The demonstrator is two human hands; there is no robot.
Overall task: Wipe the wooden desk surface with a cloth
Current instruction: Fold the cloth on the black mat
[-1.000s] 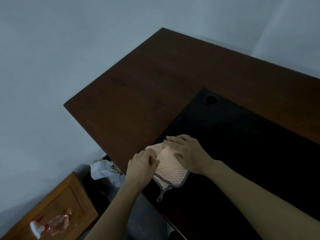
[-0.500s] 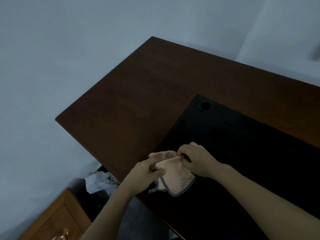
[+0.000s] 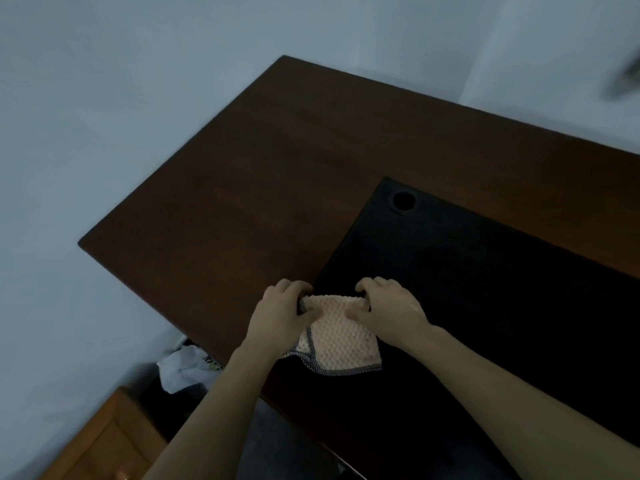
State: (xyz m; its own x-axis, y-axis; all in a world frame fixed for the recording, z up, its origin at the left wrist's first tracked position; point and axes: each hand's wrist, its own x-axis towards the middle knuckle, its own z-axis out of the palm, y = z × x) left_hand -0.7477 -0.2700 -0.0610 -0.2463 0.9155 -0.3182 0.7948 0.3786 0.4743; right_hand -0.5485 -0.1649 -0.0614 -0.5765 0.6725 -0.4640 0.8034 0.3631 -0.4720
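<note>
The wooden desk is spreading out beyond both hands, its black mat lying under and to the right of them. The pink cloth is hanging between the hands, over the mat's left edge. The left hand is pinching the cloth's upper left corner; the right hand is gripping the upper right corner with curled fingers.

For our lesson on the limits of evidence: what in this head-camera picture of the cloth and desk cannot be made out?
- Cloth: its top corners, hidden under the left hand and right hand.
- Desk: its right end, cut off by the picture's edge.
- Dark streak at upper right: too blurred to identify.
- White bag beside the desk: its print is too small to read.
</note>
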